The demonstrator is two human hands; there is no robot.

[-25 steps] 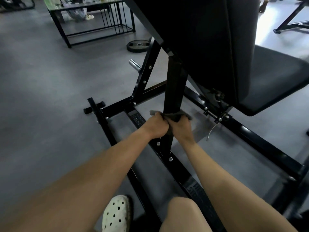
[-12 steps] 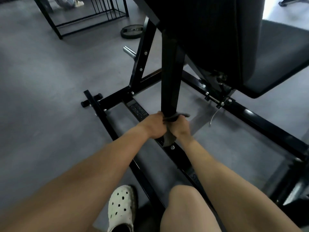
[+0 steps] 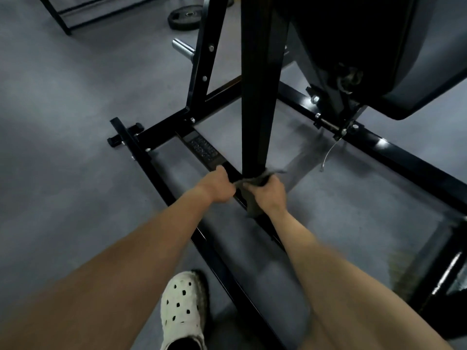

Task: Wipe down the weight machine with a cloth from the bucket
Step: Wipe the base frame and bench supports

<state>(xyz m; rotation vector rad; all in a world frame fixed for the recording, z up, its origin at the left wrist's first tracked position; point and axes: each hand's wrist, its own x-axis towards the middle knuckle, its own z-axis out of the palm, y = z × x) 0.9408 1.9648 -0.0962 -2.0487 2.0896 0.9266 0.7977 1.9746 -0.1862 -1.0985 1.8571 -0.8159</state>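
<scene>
As both bare arms reach down to the base of the weight machine (image 3: 166,125), grey floor (image 3: 63,122) fills the whole left side, smooth and dull with a soft sheen. Top left, the foot of a black metal rack (image 3: 63,20) stands on it. Moving across, a black weight plate (image 3: 184,20) lies flat on the floor, well apart from the frame. Just below it a chrome peg (image 3: 183,49) juts from a slanted black strut (image 3: 204,69). Lower down, a label plate (image 3: 204,149) sits on the floor rail, its lettering too blurred to read. At the bottom edge, a white perforated clog (image 3: 183,306) is planted on the floor beside that rail.

Now the action: the left hand (image 3: 218,184) is curled tight on one end of the grey cloth (image 3: 249,195). That cloth is wrapped round the foot of the black centre post (image 3: 257,97), right where it meets the rail. The right hand (image 3: 271,194) grips the other end, fingers closed, a tail of cloth hanging beneath it. Both hands are slightly blurred.

Further right, a locking pin (image 3: 328,125) crosses the frame with a thin cable (image 3: 328,157) dangling from it. Above looms the dark padded seat (image 3: 417,59). A glossy black rail (image 3: 404,157) runs off toward the right edge, over more grey floor.
</scene>
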